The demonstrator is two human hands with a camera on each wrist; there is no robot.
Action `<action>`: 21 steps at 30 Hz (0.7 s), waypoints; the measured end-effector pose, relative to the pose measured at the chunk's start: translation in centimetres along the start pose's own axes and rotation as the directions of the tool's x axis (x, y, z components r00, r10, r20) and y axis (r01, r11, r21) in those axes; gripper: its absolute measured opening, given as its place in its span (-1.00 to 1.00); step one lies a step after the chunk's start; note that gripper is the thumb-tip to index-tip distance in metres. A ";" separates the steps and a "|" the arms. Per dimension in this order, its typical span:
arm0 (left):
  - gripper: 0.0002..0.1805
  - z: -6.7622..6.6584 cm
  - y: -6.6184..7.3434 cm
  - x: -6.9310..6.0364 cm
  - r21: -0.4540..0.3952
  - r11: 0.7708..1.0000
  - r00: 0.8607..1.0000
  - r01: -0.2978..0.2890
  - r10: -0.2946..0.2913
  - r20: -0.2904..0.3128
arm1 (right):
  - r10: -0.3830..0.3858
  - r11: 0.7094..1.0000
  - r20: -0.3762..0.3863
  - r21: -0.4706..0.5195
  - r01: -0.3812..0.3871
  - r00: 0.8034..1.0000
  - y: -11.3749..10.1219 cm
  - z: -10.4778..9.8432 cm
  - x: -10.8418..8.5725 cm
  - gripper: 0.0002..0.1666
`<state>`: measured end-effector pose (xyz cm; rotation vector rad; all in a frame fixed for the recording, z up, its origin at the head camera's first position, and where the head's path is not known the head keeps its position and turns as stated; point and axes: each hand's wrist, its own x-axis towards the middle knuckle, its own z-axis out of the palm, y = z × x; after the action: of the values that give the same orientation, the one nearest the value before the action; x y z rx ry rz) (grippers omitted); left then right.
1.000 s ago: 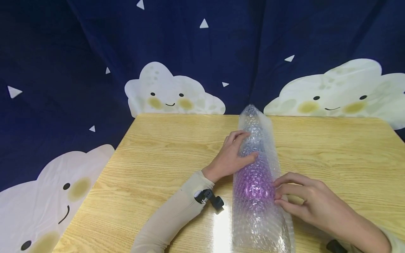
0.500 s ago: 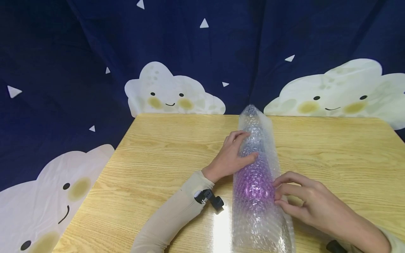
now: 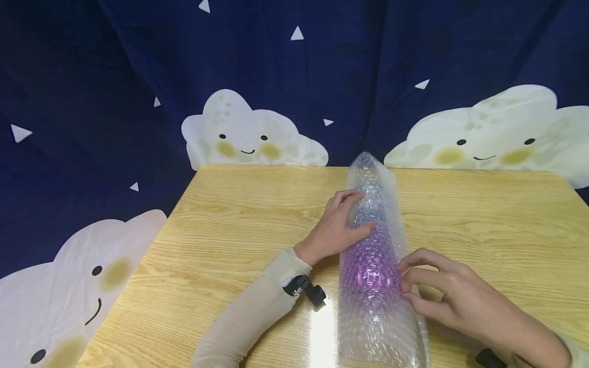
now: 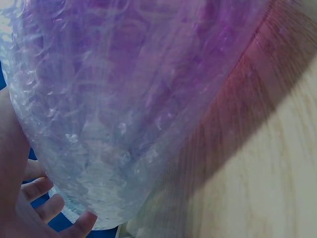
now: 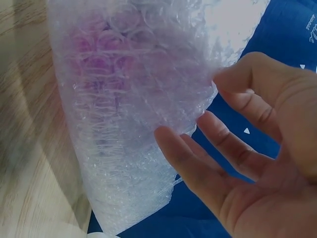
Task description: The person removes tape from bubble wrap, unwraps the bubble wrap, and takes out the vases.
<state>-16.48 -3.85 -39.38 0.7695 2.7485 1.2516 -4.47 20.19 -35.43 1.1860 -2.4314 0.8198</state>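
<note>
1. Position: the bubble-wrapped bundle (image 3: 374, 263) lies on its side upon the desk (image 3: 257, 214), between your two grips; it is to the right of the left one and to the left of the right one
2. Long axis: the bundle points away from you, running lengthwise toward the desk's far edge, nearly straight (purple content (image 5: 101, 54) shows through, though what it is cannot be told)
3. Left grip (image 3: 333, 230): spread, thumb and fingers apart, resting over the farther half from the left side, with the thumb near the crest; it pinches nothing
4. Right grip (image 3: 448, 291): thumb and fingertips drawn together, pinching the bubble wrap (image 3: 379, 327) at the right flank, nearer to you than the left grip
5. Governing relation, as judged: your pinch sits on a long side rather than an end, so a pull there would act across the long axis, while your left contact, farther along, should check rolling; both grips touch the bundle, but the right one is closer to that flank
</note>
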 end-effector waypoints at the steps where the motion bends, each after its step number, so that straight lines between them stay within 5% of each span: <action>1: -0.15 0.0 0.0 0.0 0.001 1.000 1.000 -0.001 0.001 0.000 | -0.008 1.000 0.005 0.007 0.008 1.000 0.1 0.0 0.0 -0.47; 21: -0.16 -0.1 0.2 0.0 0.002 1.000 1.000 0.001 -0.001 0.001 | 0.021 0.996 0.057 0.089 -0.026 0.998 0.7 -0.6 -0.2 -0.41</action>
<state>-16.42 -3.85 -39.21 0.7689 2.7495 1.2477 -4.91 20.99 -35.28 1.2305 -2.4810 0.9240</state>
